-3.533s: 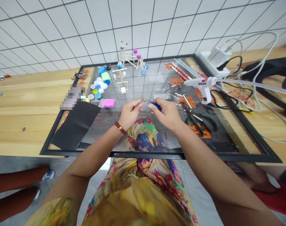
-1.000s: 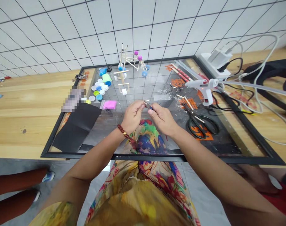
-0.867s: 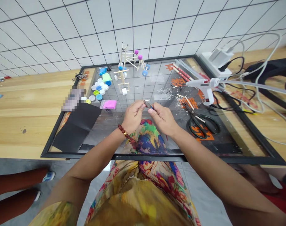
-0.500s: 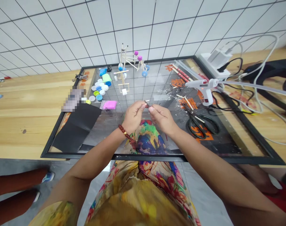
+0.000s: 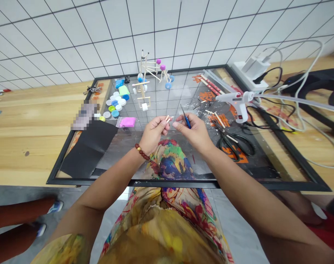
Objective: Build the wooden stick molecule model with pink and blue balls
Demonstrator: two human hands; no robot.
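Note:
My left hand (image 5: 154,134) is closed in a pinch on short pale wooden sticks (image 5: 167,119), whose ends show above the fingertips. Close by on the right, my right hand (image 5: 195,132) is curled round a slim blue tool with a thin pointed tip (image 5: 187,120); the tip points up and away from me. The two hands are slightly apart over the glass-topped board (image 5: 167,103). Beyond them stands a model made of thin sticks (image 5: 147,69), with pink balls and blue and white round caps on it.
Bottle caps (image 5: 115,113), a pink clay packet (image 5: 127,122) and black card (image 5: 91,150) lie left. At right are black-handled scissors (image 5: 232,143), loose sticks (image 5: 219,120), a white glue gun (image 5: 238,102), cables and a power strip (image 5: 248,77). Other people's legs (image 5: 21,209) show below.
My hands have moved slightly apart. The blue tool now stands up visibly in my right hand, and the stick ends in my left hand have come into clearer view.

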